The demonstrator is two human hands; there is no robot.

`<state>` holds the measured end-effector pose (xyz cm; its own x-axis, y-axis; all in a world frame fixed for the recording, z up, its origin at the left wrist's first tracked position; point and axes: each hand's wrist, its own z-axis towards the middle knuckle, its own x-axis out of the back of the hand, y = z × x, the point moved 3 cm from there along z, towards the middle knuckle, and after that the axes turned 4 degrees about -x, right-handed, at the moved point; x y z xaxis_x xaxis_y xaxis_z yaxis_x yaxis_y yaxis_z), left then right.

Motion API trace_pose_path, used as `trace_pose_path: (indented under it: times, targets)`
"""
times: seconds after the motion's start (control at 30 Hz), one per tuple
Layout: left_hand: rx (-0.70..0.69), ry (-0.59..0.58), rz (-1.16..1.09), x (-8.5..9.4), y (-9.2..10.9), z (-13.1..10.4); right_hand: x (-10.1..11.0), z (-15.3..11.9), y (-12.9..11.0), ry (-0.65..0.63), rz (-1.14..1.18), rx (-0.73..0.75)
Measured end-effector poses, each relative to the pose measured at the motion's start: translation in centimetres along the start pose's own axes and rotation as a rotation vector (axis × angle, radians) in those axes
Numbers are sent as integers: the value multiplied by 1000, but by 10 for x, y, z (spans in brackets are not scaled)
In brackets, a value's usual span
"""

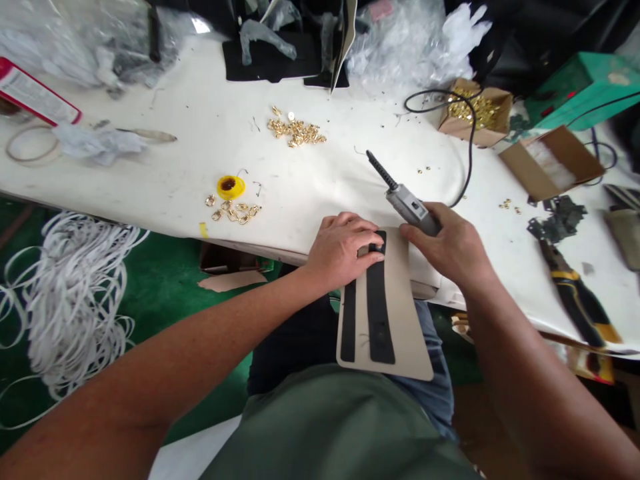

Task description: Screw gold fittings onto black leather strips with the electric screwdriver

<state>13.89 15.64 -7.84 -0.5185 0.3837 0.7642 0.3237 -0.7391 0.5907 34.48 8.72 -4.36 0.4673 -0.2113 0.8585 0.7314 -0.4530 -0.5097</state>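
Observation:
A beige flat panel (pixel 413 327) with rounded corners reaches from the table's front edge over my lap. Two black straps (pixel 379 313) lie along it, side by side. My left hand (pixel 343 250) rests on the panel's upper end, thumb and fingers closed about the end of the longer strap. What lies under the palm is hidden. In my right hand (pixel 447 243) is a grey electric screwdriver (pixel 410 205), gripped by its body. Its dark, spring-wound tip points up and left, away from the panel, and a black cord (pixel 471 150) trails behind it.
Small gold hardware pieces (pixel 297 132) are heaped mid-table; gold clasps (pixel 235 212) lie by a yellow ring-shaped item (pixel 231 187). Rightward are a carton of gold parts (pixel 475 110), an open carton (pixel 555 160), a green box (pixel 583 90) and pliers (pixel 577 297). White cord (pixel 83 300) piles at left.

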Motion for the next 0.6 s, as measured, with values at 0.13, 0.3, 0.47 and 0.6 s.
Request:
trace_pose_path:
  times: [0.13,0.3,0.47,0.6]
  targets:
    - [-6,-6,22,0,0,0,-5,-2,8,21,-32,6]
    - [-7,12,23,1,1,0,-8,-4,5,86,-124,35]
    - [43,12,40,1,1,1,-8,-14,1,196,-225,119]
    - [20,23,40,1,1,0,-7,-34,-13,332,-56,290]
